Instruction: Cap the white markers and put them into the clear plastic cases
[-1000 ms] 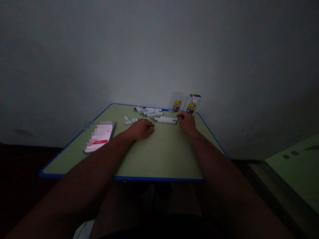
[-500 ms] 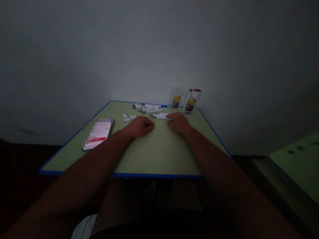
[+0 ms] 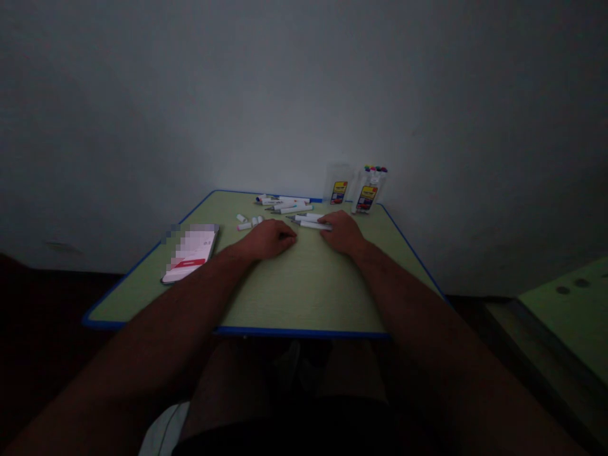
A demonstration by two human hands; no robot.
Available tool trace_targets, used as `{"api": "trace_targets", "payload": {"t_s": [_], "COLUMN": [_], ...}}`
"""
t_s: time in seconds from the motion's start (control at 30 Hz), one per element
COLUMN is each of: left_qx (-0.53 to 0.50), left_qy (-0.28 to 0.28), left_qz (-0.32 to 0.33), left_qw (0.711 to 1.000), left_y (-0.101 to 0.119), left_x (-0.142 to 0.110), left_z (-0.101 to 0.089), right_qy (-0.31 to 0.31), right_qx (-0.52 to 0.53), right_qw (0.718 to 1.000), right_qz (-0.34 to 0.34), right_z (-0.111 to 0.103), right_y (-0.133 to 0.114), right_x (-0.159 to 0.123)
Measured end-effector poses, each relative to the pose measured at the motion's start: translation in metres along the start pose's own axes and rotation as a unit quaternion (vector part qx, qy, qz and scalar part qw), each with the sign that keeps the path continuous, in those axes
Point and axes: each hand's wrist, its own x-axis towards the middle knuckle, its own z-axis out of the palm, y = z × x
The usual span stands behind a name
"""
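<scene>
Uncapped white markers (image 3: 315, 225) lie side by side on the table, grey tips pointing left. The fingers of my right hand (image 3: 342, 233) close on the right end of the nearest one, which they partly cover. My left hand (image 3: 270, 239) rests on the tabletop with its fingers curled in; whatever may be inside them is hidden. Just behind that hand are several loose white marker caps (image 3: 244, 226), one with a pink end. More white markers (image 3: 292, 209) lie in a group farther back, some uncapped.
A clear plastic case (image 3: 339, 192) stands at the back of the table (image 3: 304, 291) by the wall. Beside it is a second case (image 3: 367, 197) holding markers with coloured ends. A phone (image 3: 199, 247) lies on the left, near my left forearm.
The view has shifted slightly. By my right hand, the front marker now lies a little apart from the one behind it. My left hand has hardly moved.
</scene>
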Motion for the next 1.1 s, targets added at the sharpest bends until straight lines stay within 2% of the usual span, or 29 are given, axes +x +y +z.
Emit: {"api": "trace_targets", "payload": {"t_s": [0.27, 0.37, 0.5, 0.63, 0.73, 0.93, 1.1], "left_qx": [-0.005, -0.008, -0.015, -0.013, -0.013, -0.021, 0.012], "left_qy": [0.004, 0.019, 0.095, 0.191, 0.222, 0.22, 0.164], "left_qz": [-0.012, -0.042, -0.126, -0.22, -0.265, -0.296, -0.298], "left_qw": [1.0, 0.999, 0.987, 0.957, 0.938, 0.929, 0.94], "left_y": [-0.001, 0.002, 0.003, -0.006, -0.015, -0.022, -0.033], "left_x": [0.0, 0.0, 0.0, 0.0, -0.001, -0.003, -0.003], "left_z": [0.002, 0.0, -0.01, -0.02, -0.027, -0.034, -0.029], "right_qy": [-0.012, -0.013, -0.021, -0.028, -0.027, -0.022, -0.024], "right_qx": [0.008, 0.008, 0.008, 0.012, 0.012, 0.027, 0.029], "right_qw": [1.0, 1.0, 1.0, 0.999, 0.999, 0.999, 0.999], "right_qz": [0.005, 0.0, 0.007, 0.014, 0.013, 0.013, 0.016], "right_z": [0.002, 0.001, 0.0, -0.002, -0.002, -0.001, 0.0], "right_y": [0.0, -0.001, -0.003, -0.005, -0.006, -0.005, -0.005], "right_x": [0.0, -0.001, -0.001, -0.001, -0.001, -0.001, -0.002]}}
